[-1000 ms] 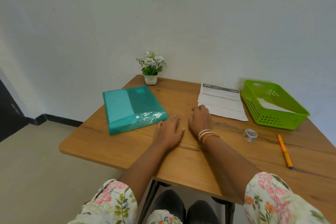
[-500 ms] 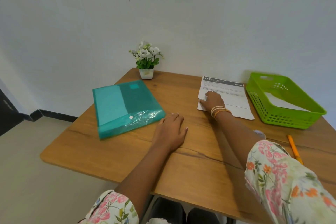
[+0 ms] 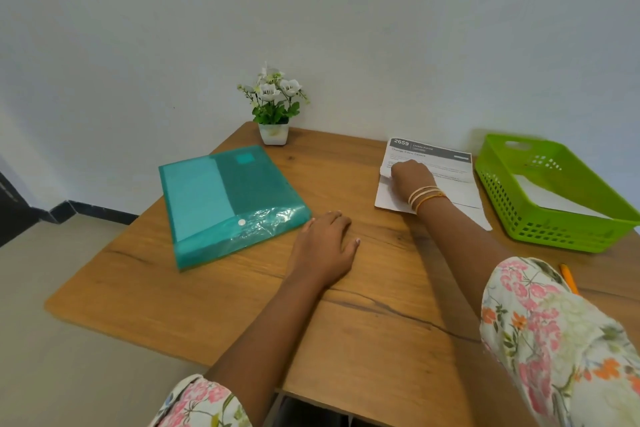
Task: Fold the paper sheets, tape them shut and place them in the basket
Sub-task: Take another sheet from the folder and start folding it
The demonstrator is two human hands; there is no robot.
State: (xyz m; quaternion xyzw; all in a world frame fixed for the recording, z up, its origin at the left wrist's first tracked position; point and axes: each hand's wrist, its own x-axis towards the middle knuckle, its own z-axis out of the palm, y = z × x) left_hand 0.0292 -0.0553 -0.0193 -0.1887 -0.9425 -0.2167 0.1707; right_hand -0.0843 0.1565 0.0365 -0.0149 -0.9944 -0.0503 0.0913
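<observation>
Your right hand (image 3: pixel 410 174) is on the printed paper sheet (image 3: pixel 429 180) at the far side of the worktop (image 3: pixel 363 315), just left of the green basket (image 3: pixel 554 215); its fingers are curled at the sheet's left edge, which is lifted, so it seems to pinch that edge. Your left hand (image 3: pixel 325 246) rests flat and empty on the wood beside the teal folder (image 3: pixel 225 198). You look to be starting the first fold. Next, bring the left hand over to steady the sheet and line up the edges. The basket already holds a white sheet (image 3: pixel 554 198).
</observation>
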